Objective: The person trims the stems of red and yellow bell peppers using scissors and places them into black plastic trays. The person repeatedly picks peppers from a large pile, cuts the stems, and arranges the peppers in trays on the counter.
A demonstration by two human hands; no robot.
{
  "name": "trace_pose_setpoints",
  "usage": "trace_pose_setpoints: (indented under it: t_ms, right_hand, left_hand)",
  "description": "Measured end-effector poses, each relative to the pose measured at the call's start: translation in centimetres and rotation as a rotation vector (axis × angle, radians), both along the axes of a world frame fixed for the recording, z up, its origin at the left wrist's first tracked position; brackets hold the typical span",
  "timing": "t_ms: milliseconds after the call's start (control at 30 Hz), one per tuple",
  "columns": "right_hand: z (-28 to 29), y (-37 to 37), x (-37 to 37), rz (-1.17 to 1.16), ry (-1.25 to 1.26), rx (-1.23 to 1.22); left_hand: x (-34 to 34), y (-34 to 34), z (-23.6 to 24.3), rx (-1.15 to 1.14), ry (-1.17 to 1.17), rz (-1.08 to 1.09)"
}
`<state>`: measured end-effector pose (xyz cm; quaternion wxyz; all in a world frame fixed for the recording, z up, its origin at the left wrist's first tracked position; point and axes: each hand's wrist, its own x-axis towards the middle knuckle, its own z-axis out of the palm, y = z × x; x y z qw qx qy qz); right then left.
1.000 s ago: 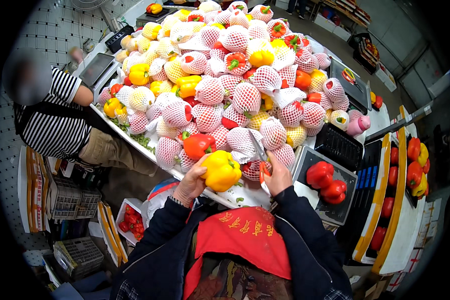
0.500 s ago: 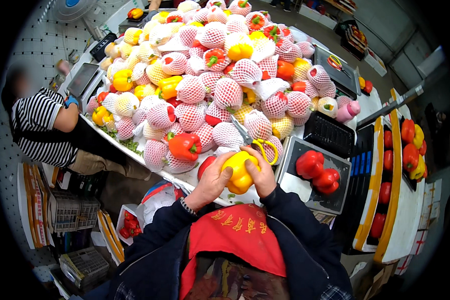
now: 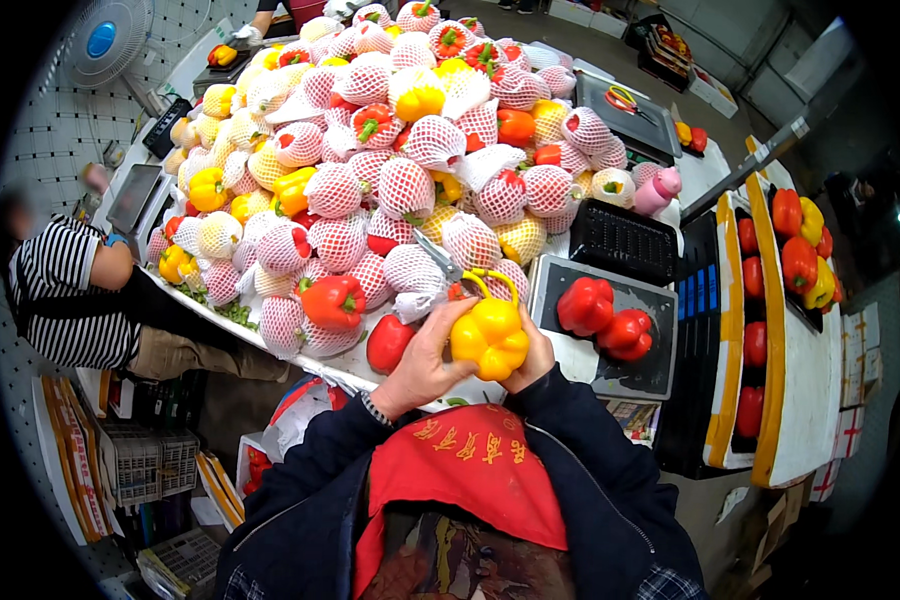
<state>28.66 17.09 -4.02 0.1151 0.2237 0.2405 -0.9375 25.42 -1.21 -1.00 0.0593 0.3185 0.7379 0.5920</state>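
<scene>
A yellow bell pepper is held between both my hands, just over the table's near edge. My left hand grips its left side with the fingers and thumb. From the right, my right hand holds it, its fingers partly hidden behind the pepper. Right behind the pepper lie scissors with yellow handles. A bare red pepper rests on the table beside my left hand. Further back is a large heap of peppers, many in pink or yellow foam nets.
Two red peppers sit on a scale to my right. Behind it stand a black tray and a pink bottle. Foam boxes with peppers line the far right. A person in a striped shirt stands at left.
The yellow pepper has been turned in my hands, so its lobed end now faces me. My view has shifted slightly to the right, and the red pepper beside my left hand shows more fully.
</scene>
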Motion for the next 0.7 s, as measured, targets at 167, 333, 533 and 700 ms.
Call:
trace_pose_setpoints:
  t_ms: [167, 333, 533, 700]
  right_hand:
    - [0.8, 0.0, 1.3, -0.132, 0.215, 0.402]
    - [1.5, 1.1, 2.5, -0.111, 0.416, 0.608]
    - [3.8, 1.9, 3.4, -0.030, 0.573, 1.195]
    - [2.8, 3.3, 3.5, -0.079, 0.388, 1.248]
  left_hand:
    - [1.2, 1.3, -1.9, 0.219, -0.425, -0.073]
    - [1.7, 2.0, -0.1, 0.388, -0.822, -0.173]
    - [1.4, 2.4, 0.5, 0.187, -0.604, -0.173]
    - [1.2, 2.7, 0.1, 0.181, -0.592, -0.241]
